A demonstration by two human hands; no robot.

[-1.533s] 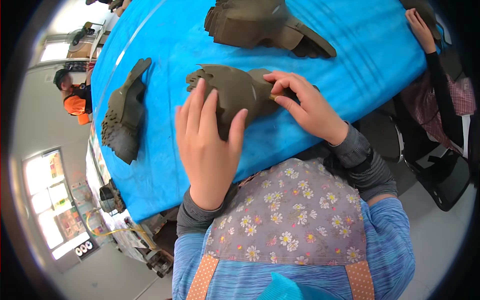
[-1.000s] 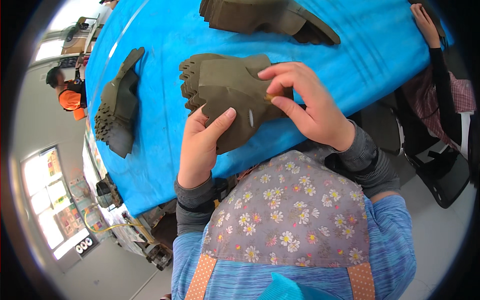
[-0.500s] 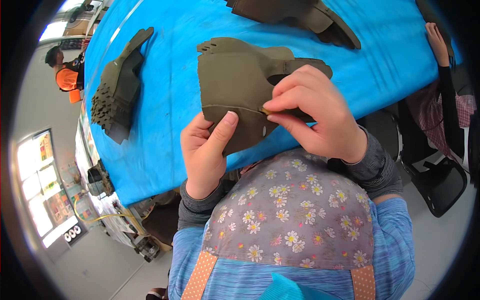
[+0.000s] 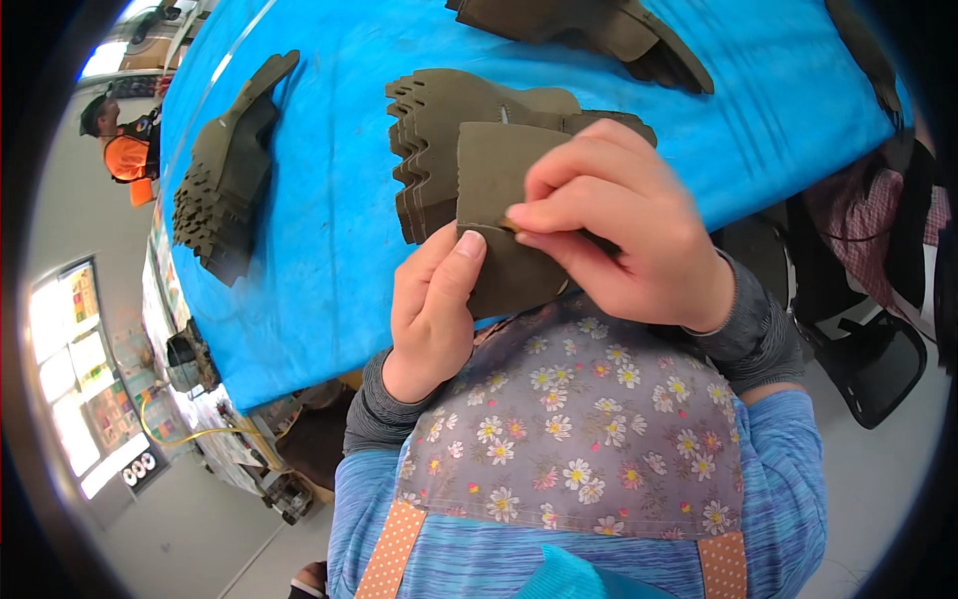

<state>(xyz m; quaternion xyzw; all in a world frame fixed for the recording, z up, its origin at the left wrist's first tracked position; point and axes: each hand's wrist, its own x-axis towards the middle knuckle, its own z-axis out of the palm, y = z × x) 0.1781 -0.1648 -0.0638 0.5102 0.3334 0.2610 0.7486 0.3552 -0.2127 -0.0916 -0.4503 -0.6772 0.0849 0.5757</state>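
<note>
An olive-green flat cut piece (image 4: 504, 165), apparently a shoe upper part, is held up between my hands over the table's near edge. A pale seam or fold line crosses it. My left hand (image 4: 431, 319) is closed on its lower left side, thumb lying on top near the line. My right hand (image 4: 639, 240) is in a pinch at the line, with a small yellowish thing (image 4: 510, 225) between thumb and forefinger. It is too small to name. Just beyond lies a stack of similar olive pieces (image 4: 424, 125) with wavy, notched left edges, partly covered by the held piece.
Blue sheeting (image 4: 329, 230) covers the table. Another fanned stack (image 4: 232, 160) lies at left, a further one (image 4: 589, 35) at the far edge, and more dark pieces (image 4: 866, 60) at far right. A black chair (image 4: 873, 369) stands at right. A person in orange (image 4: 128, 155) is far left.
The held piece and my left hand have shifted right, uncovering the notched stack beneath. My right hand has moved slightly left along the line. Another person's hand at the right is no longer visible.
</note>
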